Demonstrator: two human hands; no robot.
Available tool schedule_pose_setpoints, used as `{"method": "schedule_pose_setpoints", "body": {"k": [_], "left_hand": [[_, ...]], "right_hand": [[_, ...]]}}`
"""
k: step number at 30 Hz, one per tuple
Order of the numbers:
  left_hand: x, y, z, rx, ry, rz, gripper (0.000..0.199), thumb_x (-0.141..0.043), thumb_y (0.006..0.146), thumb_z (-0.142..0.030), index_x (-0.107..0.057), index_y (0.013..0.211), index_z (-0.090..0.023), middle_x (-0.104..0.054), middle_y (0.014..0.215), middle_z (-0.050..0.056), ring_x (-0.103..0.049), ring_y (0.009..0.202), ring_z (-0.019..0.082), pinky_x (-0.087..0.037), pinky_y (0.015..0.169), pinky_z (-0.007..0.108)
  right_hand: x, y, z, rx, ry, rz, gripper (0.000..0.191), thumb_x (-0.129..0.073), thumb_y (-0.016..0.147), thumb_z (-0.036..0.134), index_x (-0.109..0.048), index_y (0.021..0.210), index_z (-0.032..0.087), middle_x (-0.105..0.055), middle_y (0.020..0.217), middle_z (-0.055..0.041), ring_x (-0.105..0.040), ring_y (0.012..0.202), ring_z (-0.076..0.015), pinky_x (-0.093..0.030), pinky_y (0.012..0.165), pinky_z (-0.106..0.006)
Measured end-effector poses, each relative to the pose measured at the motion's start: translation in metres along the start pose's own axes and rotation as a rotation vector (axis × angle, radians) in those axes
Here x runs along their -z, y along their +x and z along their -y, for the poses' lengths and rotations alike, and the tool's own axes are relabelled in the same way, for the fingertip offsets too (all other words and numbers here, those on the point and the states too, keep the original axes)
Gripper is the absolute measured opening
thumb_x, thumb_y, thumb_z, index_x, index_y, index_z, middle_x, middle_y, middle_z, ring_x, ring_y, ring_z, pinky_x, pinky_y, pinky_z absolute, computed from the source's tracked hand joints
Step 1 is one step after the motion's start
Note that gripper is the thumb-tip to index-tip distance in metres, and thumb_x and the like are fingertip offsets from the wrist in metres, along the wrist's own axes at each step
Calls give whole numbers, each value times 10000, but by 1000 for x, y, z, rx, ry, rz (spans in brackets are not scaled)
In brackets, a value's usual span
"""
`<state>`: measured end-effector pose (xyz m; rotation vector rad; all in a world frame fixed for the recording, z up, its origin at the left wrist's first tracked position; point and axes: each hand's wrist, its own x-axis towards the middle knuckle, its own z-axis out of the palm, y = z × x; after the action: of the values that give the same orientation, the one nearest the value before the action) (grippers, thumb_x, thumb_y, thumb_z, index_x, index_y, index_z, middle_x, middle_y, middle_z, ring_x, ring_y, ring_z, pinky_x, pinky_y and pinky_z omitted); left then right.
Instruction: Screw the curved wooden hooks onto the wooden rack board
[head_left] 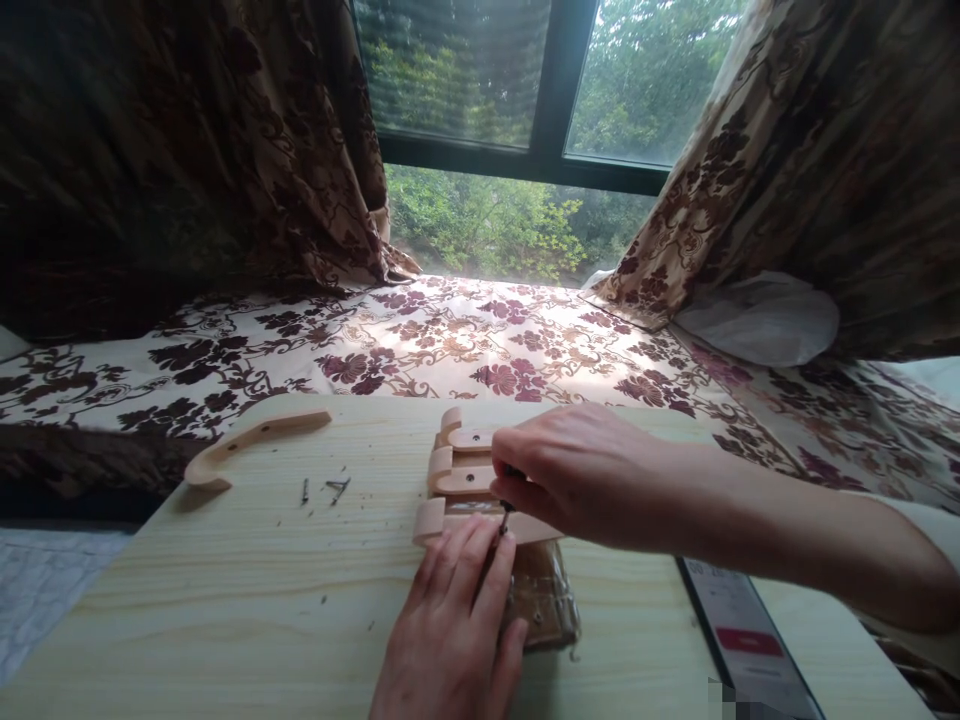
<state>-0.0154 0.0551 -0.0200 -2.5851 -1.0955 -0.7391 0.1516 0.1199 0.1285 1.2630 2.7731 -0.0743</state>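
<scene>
My right hand (pixel 555 470) is closed round a screwdriver (pixel 507 508), whose dark handle is mostly hidden in the fist. Its shaft points down at the nearest curved wooden piece (pixel 429 522). My left hand (pixel 454 610) lies over that piece with its fingers stretched out, the fingertips close to the screwdriver's tip. Beneath is a brown board (pixel 541 595) wrapped in clear plastic. Two more curved wooden pieces, a middle one (pixel 450 482) and a far one (pixel 459 436), lie across the board, each showing a dark screw head or hole.
A loose curved wooden piece (pixel 255 435) lies at the table's far left. Several screws (pixel 337 488) and small crumbs are scattered near it. A phone (pixel 750 635) rests on the right under my forearm. Beyond the wooden table (pixel 225 620) is a flower-patterned cloth (pixel 465 345) below a window.
</scene>
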Motion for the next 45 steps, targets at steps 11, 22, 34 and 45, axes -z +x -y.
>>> {"method": "schedule_pose_setpoints", "body": {"k": [11,22,34,45], "left_hand": [[0,2,-1,-9,3,4,472,-503,808,-215,-499,1262,-84,-497,1307,156,-428,1226,290,-451,938,408],[3,1,-1,-16,12,0,486,-510,799,-202,-485,1267,-76,-477,1323,155,-402,1241,291,-446,939,420],[1,2,-2,-11,2,1,485,-504,799,-200,-485,1269,-80,-496,1311,150,-420,1232,287,-438,946,410],[0,0,1,3,3,-19,468,-491,803,-194,-499,1256,-77,-501,1297,160,-431,1222,293,-439,942,414]], "right_hand": [[9,-7,3,173,49,74,103,-466,864,117,-525,789,155,-577,712,-21,-381,578,-103,-266,536,-264],[12,-6,-1,68,-4,41,117,-495,870,204,-553,775,169,-619,715,-27,-452,576,-105,-227,521,-262],[-3,-4,-1,38,76,30,160,-443,906,225,-536,799,151,-610,713,-42,-440,592,-113,-280,546,-264],[18,-15,-2,227,53,46,114,-494,854,112,-551,776,174,-609,768,-24,-480,634,-110,-273,542,-262]]}}
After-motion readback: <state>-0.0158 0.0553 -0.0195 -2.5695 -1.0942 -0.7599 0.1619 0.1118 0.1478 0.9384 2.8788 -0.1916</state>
